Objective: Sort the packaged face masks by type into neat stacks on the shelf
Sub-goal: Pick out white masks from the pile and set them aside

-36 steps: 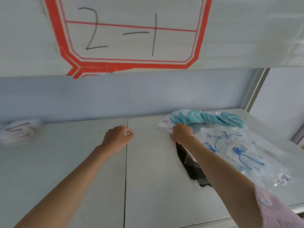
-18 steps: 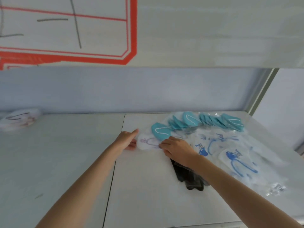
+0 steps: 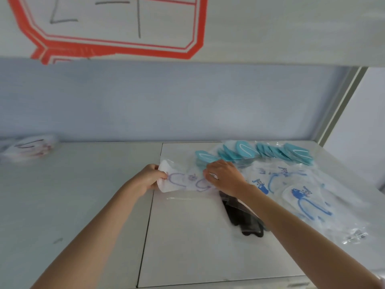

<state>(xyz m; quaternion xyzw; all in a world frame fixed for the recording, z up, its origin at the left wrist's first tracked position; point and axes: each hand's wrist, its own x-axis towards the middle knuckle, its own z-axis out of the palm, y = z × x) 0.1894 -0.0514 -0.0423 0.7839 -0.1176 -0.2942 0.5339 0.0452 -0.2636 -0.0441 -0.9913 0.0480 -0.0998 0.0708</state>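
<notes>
shelf point(image 3: 187, 247) of pale panels under a red-framed label point(image 3: 116, 46), blue wall behind; left hand point(image 3: 149, 178) and right hand point(image 3: 225, 177) each pinch a purple-printed mask packet point(image 3: 185, 181).

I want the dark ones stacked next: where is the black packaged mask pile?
In the head view, the black packaged mask pile lies on the white shelf, right of centre, partly under the right forearm, beside the blue-printed clear mask packets.

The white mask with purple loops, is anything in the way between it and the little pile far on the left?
Nothing visible. Both hands, left hand and right hand, hold the purple-loop mask; only bare shelf lies between it and the left pile.
</notes>
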